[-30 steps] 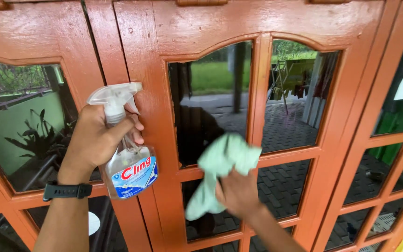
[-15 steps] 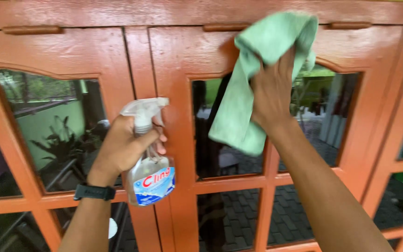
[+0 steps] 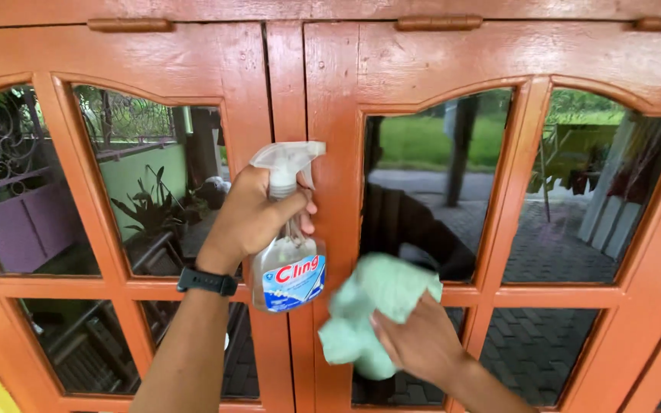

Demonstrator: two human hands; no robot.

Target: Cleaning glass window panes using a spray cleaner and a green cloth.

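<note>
Green cloth [image 3: 376, 306] sits low and centre in the frame, pressed flat by the right hand [image 3: 422, 344] against the pane [image 3: 422, 199]; wiping is in hand. Left hand [image 3: 254, 218], fingers curled round the spray bottle [image 3: 288, 252], holds it mid-frame. Next calls for even strokes over unwiped glass.

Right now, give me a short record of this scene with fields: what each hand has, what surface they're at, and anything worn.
left hand: left hand grips a clear spray bottle by the neck, white trigger head up
right hand: right hand presses a pale green cloth against the lower part of a glass pane
surface: orange-brown wooden door with arched panes reflecting a paved yard
worn: black wristband on the left wrist
</note>
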